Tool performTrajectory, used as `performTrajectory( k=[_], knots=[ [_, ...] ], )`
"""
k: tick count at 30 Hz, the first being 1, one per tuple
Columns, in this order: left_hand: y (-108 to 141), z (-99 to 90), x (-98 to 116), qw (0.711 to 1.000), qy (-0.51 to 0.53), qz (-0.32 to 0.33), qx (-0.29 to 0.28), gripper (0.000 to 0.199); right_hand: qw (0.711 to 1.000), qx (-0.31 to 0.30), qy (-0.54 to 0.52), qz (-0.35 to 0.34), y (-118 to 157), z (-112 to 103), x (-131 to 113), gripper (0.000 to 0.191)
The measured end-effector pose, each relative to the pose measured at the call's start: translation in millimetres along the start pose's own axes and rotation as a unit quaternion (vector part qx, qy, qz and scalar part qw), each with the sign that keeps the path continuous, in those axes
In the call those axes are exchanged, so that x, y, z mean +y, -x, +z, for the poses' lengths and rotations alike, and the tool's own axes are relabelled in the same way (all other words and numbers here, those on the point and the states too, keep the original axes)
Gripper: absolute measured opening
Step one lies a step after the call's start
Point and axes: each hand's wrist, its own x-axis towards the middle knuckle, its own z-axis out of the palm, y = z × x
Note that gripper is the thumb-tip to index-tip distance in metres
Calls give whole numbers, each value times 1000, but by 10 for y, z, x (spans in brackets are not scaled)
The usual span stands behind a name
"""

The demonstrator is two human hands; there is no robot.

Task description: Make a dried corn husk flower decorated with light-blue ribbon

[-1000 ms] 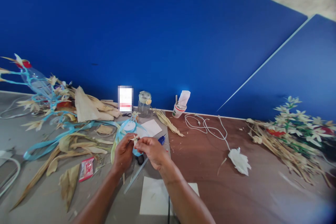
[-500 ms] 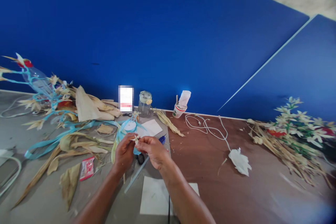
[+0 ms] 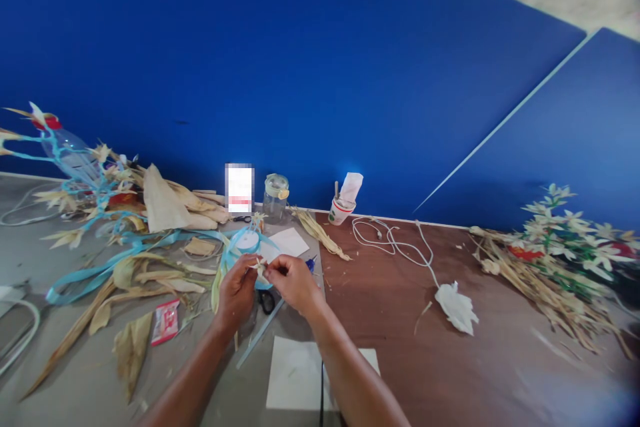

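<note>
Probably light, delicate, best held at its base, the flower point(image 3: 260, 268) is pinched by the left grip point(image 3: 237, 292), the right grip point(image 3: 299, 285) unclear.

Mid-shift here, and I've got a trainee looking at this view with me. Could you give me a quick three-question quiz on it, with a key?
1. Multiple choice: what do the fingers of the left hand hold?
A) a red-capped bottle
B) a small pale flower-like piece
C) a white cable

2. True or false: in this view, the clear jar stands to the left of the white cup.

3. Fill in: the long ribbon lying on the grey surface is ____ in colour.

Key: 1 B; 2 true; 3 light blue.
</note>
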Motion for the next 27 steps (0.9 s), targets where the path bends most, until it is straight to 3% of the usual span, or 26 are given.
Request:
performTrajectory(
  k=[3, 8, 12, 19, 27],
  knots=[
    [-6, -12, -25, 999, -26, 22, 0, 16, 999, 16, 29, -18, 12, -65, -49, 15],
    [-21, -45, -84, 993, -73, 84, 28, 16, 999, -7, -34, 8, 61, -83, -112, 32],
    [-18, -57, -99, 988, -106, 105, 37, 15, 997, -13, -67, 33, 78, 33, -81, 25],
    [17, -41, -92, 992, -98, 73, 23, 15, 988, -9, -141, 68, 62, 170, -29, 17],
    [0, -45, -69, 991, -116, 63, 37, 14, 995, -1, -77, 60, 35, 119, 11, 17]
  ],
)
